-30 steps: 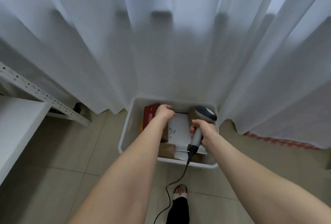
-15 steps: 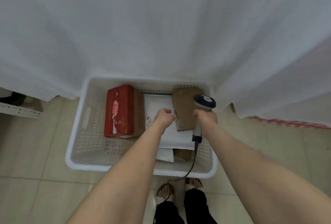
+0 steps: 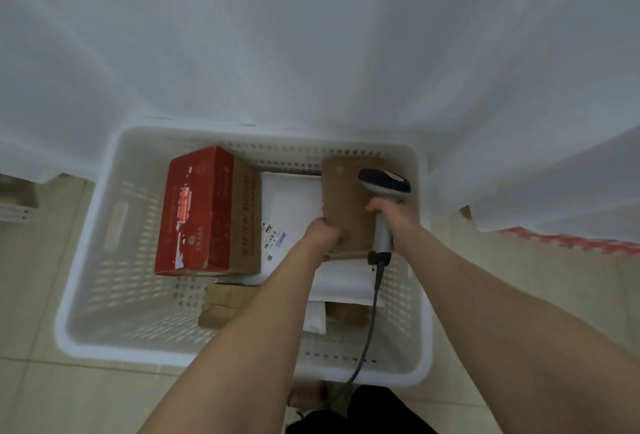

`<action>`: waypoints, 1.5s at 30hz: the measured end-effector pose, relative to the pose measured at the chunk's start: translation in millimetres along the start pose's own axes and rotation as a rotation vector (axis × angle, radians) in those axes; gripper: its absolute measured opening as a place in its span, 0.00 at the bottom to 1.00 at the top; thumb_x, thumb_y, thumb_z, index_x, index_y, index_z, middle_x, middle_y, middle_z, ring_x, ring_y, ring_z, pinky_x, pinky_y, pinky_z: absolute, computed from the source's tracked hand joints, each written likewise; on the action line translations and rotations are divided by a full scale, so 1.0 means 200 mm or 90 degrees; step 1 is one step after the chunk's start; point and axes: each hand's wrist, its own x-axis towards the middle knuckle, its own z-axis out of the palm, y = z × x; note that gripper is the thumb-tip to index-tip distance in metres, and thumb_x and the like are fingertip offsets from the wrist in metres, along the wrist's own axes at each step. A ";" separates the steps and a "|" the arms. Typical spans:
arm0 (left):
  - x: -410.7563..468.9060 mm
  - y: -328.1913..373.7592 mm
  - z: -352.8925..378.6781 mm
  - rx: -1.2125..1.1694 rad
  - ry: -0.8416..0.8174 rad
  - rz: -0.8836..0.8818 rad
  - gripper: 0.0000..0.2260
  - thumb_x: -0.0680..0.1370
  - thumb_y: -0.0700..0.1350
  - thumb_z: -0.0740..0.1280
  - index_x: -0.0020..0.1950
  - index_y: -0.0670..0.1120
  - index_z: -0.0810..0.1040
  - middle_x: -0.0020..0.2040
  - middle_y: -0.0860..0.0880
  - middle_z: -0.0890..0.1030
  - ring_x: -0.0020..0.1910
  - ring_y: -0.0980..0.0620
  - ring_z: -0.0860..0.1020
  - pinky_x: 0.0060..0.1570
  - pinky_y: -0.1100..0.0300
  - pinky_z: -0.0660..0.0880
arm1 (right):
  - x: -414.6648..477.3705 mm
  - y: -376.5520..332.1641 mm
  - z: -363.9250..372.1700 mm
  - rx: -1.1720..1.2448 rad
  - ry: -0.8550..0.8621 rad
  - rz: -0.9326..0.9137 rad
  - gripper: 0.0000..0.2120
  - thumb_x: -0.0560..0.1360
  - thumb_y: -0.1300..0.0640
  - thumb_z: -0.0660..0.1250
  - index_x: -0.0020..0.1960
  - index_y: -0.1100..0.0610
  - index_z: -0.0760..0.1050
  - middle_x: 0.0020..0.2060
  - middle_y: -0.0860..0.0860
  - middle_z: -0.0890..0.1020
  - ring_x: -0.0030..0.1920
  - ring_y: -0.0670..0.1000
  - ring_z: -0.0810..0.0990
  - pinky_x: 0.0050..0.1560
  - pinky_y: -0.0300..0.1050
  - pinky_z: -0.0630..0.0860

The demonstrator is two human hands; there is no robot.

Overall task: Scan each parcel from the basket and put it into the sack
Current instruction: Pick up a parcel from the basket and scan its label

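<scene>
Curls left hand (image 3: 323, 236) fingers round near edge of brown parcel (image 3: 346, 201). Wraps right hand (image 3: 394, 217) tight round scanner (image 3: 384, 187) handle, head above parcel's right side. Holds parcel inside white basket (image 3: 79, 295), over white mailer (image 3: 291, 205), right of red box (image 3: 194, 211). Trails scanner cable (image 3: 367, 340) over basket's near rim, down to tiled floor (image 3: 34, 399).

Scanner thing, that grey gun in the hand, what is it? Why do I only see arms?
The camera sits on a person's head and looks down, so you see only their bare arms. The right hand grips a barcode scanner on a cable; it reads parcel labels. The left hand holds the edge of a flat brown parcel. Below, a white basket stands on the tiled floor. In it lie a red box, a white mailer bag and more brown parcels. A white curtain hangs behind.
</scene>
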 end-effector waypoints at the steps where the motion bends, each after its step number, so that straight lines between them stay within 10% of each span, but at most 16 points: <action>1: -0.01 0.00 -0.02 -0.018 0.014 0.005 0.22 0.80 0.42 0.62 0.73 0.42 0.63 0.69 0.43 0.71 0.66 0.43 0.70 0.57 0.53 0.69 | -0.02 0.00 0.01 0.019 -0.011 0.011 0.20 0.69 0.59 0.71 0.59 0.60 0.73 0.46 0.54 0.75 0.43 0.52 0.74 0.42 0.45 0.72; 14: -0.87 0.18 -0.58 -0.168 0.207 0.153 0.17 0.75 0.44 0.67 0.64 0.52 0.75 0.56 0.47 0.79 0.50 0.48 0.79 0.53 0.52 0.77 | -0.87 -0.31 0.16 0.166 -0.101 0.041 0.19 0.69 0.61 0.71 0.59 0.59 0.72 0.56 0.59 0.78 0.57 0.61 0.77 0.62 0.61 0.75; 21: -1.56 0.30 -0.90 -0.240 0.280 0.174 0.17 0.70 0.53 0.71 0.57 0.50 0.81 0.55 0.48 0.82 0.54 0.46 0.78 0.58 0.50 0.75 | -1.57 -0.70 0.15 0.232 -0.163 0.025 0.18 0.70 0.59 0.71 0.58 0.59 0.72 0.43 0.55 0.74 0.45 0.57 0.74 0.58 0.56 0.76; 26: -2.08 0.35 -1.04 -0.292 0.272 0.274 0.13 0.76 0.47 0.69 0.60 0.48 0.77 0.53 0.47 0.79 0.41 0.56 0.75 0.33 0.63 0.69 | -1.99 -0.89 0.16 0.256 -0.204 -0.018 0.24 0.66 0.58 0.71 0.62 0.58 0.72 0.52 0.58 0.79 0.54 0.60 0.79 0.60 0.63 0.75; 34: -2.69 0.25 -1.07 -0.261 0.289 0.331 0.32 0.73 0.50 0.72 0.74 0.50 0.63 0.65 0.48 0.70 0.57 0.50 0.70 0.54 0.57 0.67 | -2.54 -0.93 0.00 0.263 -0.293 -0.094 0.20 0.69 0.60 0.69 0.61 0.56 0.72 0.55 0.58 0.80 0.55 0.61 0.79 0.59 0.61 0.76; 42: -3.17 0.13 -1.08 -0.434 0.357 0.273 0.34 0.55 0.62 0.73 0.55 0.45 0.77 0.56 0.42 0.79 0.52 0.44 0.78 0.53 0.50 0.77 | -2.97 -0.91 -0.17 0.195 -0.379 -0.139 0.16 0.73 0.55 0.71 0.60 0.55 0.74 0.52 0.57 0.82 0.49 0.59 0.81 0.49 0.56 0.80; 45: -3.34 0.07 -1.12 -0.570 0.300 0.244 0.23 0.68 0.62 0.68 0.49 0.45 0.74 0.48 0.43 0.79 0.46 0.45 0.78 0.49 0.54 0.77 | -3.08 -0.93 -0.21 0.180 -0.391 -0.169 0.16 0.75 0.53 0.72 0.60 0.54 0.72 0.49 0.55 0.80 0.45 0.55 0.79 0.41 0.53 0.75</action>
